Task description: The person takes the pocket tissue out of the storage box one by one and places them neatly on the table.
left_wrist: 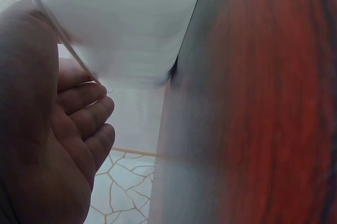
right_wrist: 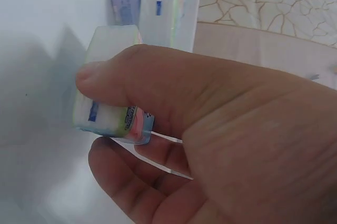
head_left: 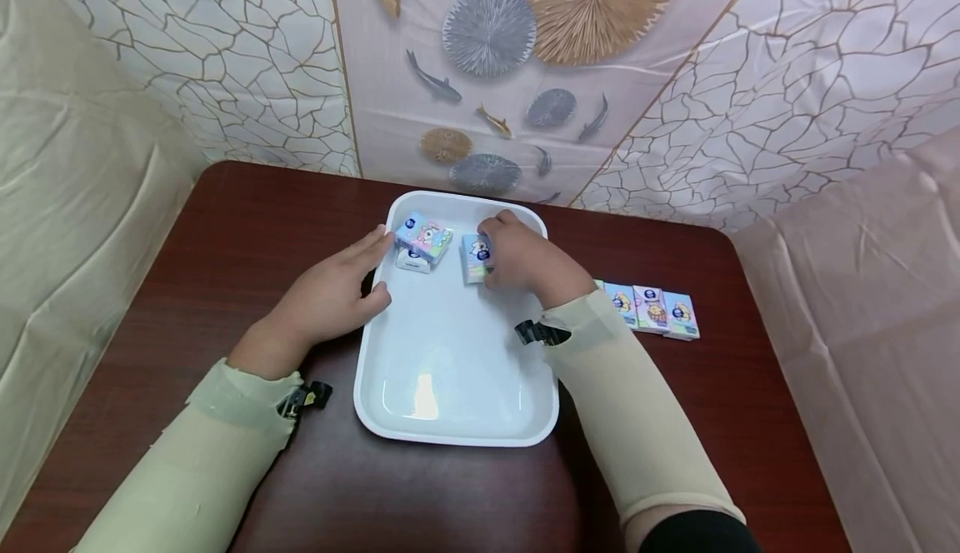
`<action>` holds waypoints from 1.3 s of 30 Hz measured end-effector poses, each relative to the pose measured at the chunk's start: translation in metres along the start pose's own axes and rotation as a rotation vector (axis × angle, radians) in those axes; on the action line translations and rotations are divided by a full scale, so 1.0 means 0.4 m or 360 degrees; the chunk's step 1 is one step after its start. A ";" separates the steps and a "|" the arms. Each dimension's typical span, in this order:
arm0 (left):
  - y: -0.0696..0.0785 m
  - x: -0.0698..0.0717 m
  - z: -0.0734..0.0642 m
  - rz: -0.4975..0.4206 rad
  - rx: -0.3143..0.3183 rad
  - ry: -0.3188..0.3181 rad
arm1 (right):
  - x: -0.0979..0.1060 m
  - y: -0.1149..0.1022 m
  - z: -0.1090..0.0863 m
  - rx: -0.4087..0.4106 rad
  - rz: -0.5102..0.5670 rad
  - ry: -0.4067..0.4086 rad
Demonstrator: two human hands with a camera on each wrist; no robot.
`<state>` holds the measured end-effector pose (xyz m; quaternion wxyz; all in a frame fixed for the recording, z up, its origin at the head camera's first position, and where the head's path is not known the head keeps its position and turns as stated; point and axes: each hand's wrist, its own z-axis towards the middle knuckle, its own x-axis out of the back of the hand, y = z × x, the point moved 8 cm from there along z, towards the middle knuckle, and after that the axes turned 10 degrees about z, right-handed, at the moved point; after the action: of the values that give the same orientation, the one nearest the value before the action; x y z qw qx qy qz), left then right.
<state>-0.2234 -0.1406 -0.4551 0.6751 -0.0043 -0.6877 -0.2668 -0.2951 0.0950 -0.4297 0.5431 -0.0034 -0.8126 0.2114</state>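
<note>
My right hand [head_left: 525, 260] pinches a small pocket tissue pack [head_left: 473, 260] inside the upper part of the white tray [head_left: 450, 353]. In the right wrist view the thumb lies across this pack [right_wrist: 112, 39], with fingertips at its lower end. Left of it in the tray, a colourful tissue pack [head_left: 424, 236] lies on a paler tissue pack [head_left: 413, 261]. My left hand [head_left: 330, 291] is at the tray's left rim, fingers extended and thumb spread. The left wrist view shows its fingers [left_wrist: 92, 118] beside the tray's outer wall, holding nothing.
A row of several tissue packs [head_left: 651, 310] lies on the dark red-brown table [head_left: 720, 420] right of the tray, partly hidden by my right forearm. A patterned cloth [head_left: 480, 120] hangs behind the table. Pale cloths [head_left: 75, 203] flank both sides.
</note>
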 end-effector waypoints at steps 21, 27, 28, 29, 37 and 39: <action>-0.001 -0.002 0.000 0.0010 0.0002 -0.0007 | 0.046 0.009 -0.177 0.0136 0.0014 0.0131; 0.000 -0.001 0.000 0.0001 0.0007 -0.0004 | 0.073 0.040 -0.233 0.0086 0.0105 0.0199; 0.000 -0.001 0.001 0.0001 0.0008 -0.0008 | 0.076 0.046 -0.242 0.0075 0.0118 0.0204; 0.000 -0.001 0.001 0.0004 0.0009 -0.0011 | 0.078 0.052 -0.251 0.0064 0.0126 0.0209; -0.001 -0.001 0.000 0.0014 0.0019 -0.0023 | 0.073 0.080 -0.314 0.0042 0.0213 0.0212; -0.001 -0.002 -0.001 0.0012 0.0019 -0.0021 | 0.069 0.089 -0.329 0.0014 0.0226 0.0211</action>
<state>-0.2232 -0.1407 -0.4560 0.6716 -0.0046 -0.6937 -0.2602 -0.1980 0.1787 -0.3758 0.5794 -0.0726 -0.7716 0.2522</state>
